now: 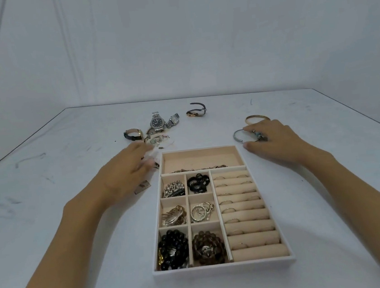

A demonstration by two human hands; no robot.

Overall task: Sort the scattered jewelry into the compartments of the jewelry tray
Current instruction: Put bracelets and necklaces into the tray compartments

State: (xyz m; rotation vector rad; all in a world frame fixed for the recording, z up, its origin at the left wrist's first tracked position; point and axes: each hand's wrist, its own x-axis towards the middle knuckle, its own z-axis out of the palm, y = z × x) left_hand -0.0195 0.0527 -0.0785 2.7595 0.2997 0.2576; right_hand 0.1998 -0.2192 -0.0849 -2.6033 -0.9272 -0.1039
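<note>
**A:** Where does the loose jewelry lie against each grip?

**B:** The right hand (271, 142) lies across the right part of a silver bangle (236, 136), just right of the jewelry tray's (222, 269) far corner. Its grip is apart, with the fingers spread and fairly straight and the thumb on the table (49, 207). A gold bangle (252, 117) lies just beyond that hand. The left hand (126, 172) is blurred over a heap of small pieces (158, 141) by the tray's far left corner. I cannot tell its grip.

**A:** Materials?

**B:** The tray is white outside and lined in beige velvet. Padded ring rolls (247, 215) fill its right side, with thin rings (226, 202) in the slots. A fine chain (199, 168) lies in the long far compartment.

**A:** Counts?

**B:** There are six square compartments, all filled:
- silver links (174, 189)
- black loops (198, 183)
- metal leaf shapes (173, 215)
- silver hoops (201, 211)
- black beads (174, 250)
- brown beads (208, 247)

There are two bangles. Four watches lie far on the table:
- a black-strap watch (133, 135) on the left
- a round steel watch (158, 122)
- a rectangular steel watch (173, 119)
- a dark-strap watch (196, 111) furthest right
</note>
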